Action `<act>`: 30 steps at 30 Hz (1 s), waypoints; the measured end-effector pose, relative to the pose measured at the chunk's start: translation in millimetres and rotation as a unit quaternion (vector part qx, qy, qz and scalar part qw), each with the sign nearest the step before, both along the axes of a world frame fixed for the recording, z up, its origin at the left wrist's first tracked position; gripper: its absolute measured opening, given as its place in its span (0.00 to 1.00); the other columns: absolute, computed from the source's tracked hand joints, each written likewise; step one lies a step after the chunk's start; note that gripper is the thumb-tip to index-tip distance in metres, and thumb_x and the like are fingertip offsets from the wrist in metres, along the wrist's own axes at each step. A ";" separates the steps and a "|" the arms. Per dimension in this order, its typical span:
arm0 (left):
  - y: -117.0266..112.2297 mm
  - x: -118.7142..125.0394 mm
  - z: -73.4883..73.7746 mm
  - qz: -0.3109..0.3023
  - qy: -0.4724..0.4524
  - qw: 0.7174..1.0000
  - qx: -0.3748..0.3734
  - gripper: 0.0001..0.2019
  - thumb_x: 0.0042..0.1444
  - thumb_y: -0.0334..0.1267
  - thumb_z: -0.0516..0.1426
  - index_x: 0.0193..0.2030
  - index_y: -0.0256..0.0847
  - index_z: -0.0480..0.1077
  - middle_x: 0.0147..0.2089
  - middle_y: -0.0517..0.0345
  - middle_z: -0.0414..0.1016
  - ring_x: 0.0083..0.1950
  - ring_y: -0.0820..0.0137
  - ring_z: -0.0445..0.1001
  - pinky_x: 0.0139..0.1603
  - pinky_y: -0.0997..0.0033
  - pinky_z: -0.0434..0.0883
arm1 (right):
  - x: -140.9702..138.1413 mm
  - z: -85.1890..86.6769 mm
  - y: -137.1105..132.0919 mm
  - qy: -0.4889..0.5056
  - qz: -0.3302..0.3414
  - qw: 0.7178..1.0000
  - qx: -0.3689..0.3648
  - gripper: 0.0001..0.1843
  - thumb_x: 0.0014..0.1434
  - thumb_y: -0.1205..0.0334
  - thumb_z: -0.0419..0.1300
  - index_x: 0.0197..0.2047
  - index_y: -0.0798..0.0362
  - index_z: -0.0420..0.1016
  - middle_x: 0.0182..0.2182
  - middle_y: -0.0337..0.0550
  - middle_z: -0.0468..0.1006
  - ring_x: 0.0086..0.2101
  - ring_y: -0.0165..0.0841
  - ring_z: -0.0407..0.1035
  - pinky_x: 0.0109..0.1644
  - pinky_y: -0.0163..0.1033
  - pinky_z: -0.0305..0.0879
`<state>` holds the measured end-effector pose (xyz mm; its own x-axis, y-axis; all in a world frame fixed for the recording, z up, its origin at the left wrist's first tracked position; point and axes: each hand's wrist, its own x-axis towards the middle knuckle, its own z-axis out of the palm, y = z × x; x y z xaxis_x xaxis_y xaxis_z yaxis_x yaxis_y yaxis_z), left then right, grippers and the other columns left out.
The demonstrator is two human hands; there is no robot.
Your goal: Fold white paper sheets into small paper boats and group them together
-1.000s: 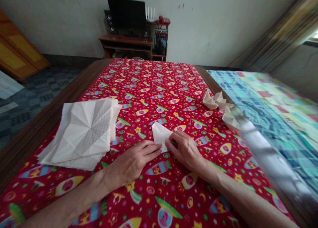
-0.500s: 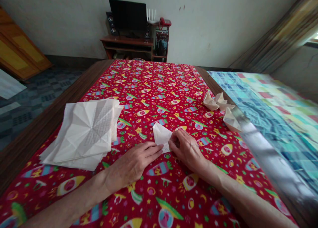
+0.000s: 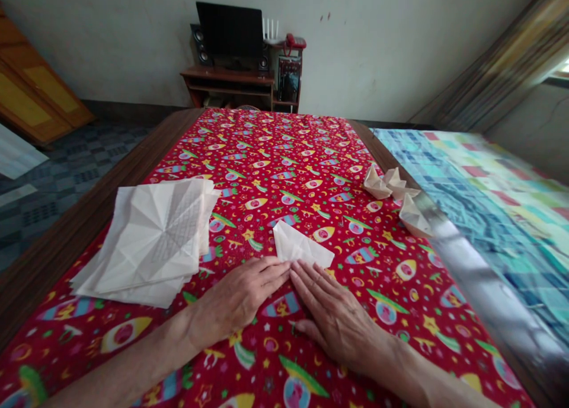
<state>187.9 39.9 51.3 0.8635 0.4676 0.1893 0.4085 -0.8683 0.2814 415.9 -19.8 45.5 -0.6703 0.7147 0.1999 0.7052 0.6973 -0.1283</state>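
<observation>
A small folded piece of white paper (image 3: 302,246) lies flat on the red patterned cloth in front of me. On its near left edge rest the fingertips of my left hand (image 3: 251,289), stretched out and close together. My right hand (image 3: 335,313) lies beside it with fingers extended and thumb apart, its fingertips pressing on the paper's near edge. The fingertips of both hands almost meet there and cover part of that edge.
A stack of creased white paper sheets (image 3: 146,239) lies at the left. Several folded paper boats (image 3: 377,184) stand near the table's right edge. The red cloth (image 3: 284,153) covers the table's middle; a bed (image 3: 471,182) adjoins at right.
My right hand has let go of the paper's right corner and moved down and left, its fingers now flat on the near edge. My left hand has hardly moved.
</observation>
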 end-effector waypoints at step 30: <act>14.0 12.3 0.9 0.018 0.093 0.994 0.061 0.29 0.55 0.26 0.49 0.65 0.40 0.56 0.69 0.54 0.54 0.70 0.52 0.48 0.67 0.46 0.52 | 1.1 0.4 12.9 -0.009 0.002 0.994 0.112 0.20 0.64 0.67 0.50 0.58 0.65 0.67 0.55 0.60 0.71 0.57 0.43 0.64 0.61 0.50 0.63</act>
<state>200.2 54.0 52.2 0.8721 0.4817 0.0861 0.4744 -0.8755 0.0919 417.0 -6.9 45.9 -0.6780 0.6508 0.3419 0.7030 0.7099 0.0430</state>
